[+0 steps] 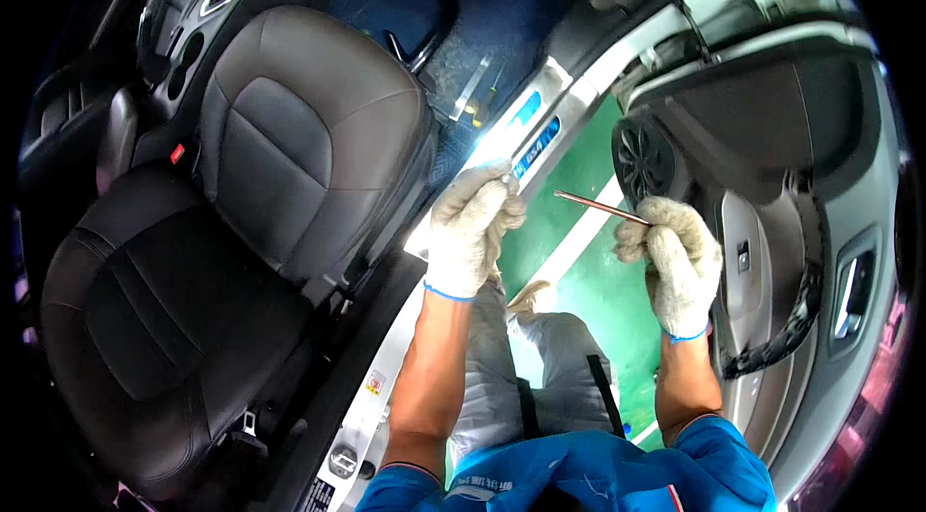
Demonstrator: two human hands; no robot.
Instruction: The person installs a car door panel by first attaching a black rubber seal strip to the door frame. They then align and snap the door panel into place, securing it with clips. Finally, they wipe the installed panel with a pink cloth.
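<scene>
My left hand (473,223), in a white knit glove with a blue cuff edge, is closed in a pinch beside the door sill. What its fingertips hold, if anything, is too small to make out. In my right hand (678,256), gloved the same way, a thin metal rod (600,207) with a reddish sheen is gripped at one end. Its free tip points left, toward the sill and my left hand, without touching either. Just beyond my left hand lies a silvery sill plate (542,144) with blue patches.
A dark leather car seat (299,136) fills the left side. To the right stands the open car door (762,126) with a round speaker (640,160). A clear strip and a small yellow item (474,111) lie on the footwell floor. Beneath is a green floor (588,266) with white lines.
</scene>
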